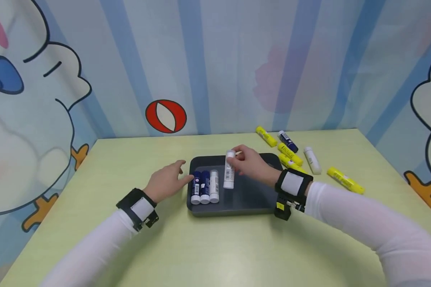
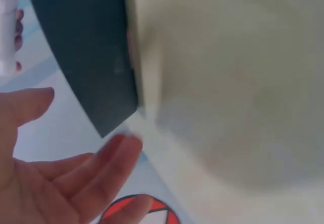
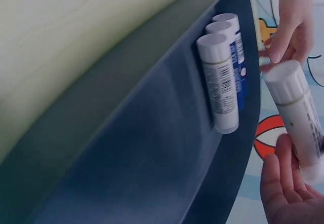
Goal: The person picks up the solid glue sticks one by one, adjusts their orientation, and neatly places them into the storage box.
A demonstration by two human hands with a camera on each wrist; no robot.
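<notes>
White plastic glue stick [image 1: 229,170] pinched in the right hand [image 1: 250,164], held just above the dark grey plastic tray [image 1: 251,197] beside three glue sticks lying in a row [image 1: 204,187]; the left hand [image 1: 166,181], fingers relaxed and holding nothing, rests at the tray's left edge on the pale green table [image 1: 215,247].

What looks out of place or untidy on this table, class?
Nothing is spilled or broken. Three glue sticks lie in a neat row in the dark grey tray, while loose yellow, blue and white glue sticks lie scattered at odd angles behind the right hand.
</notes>
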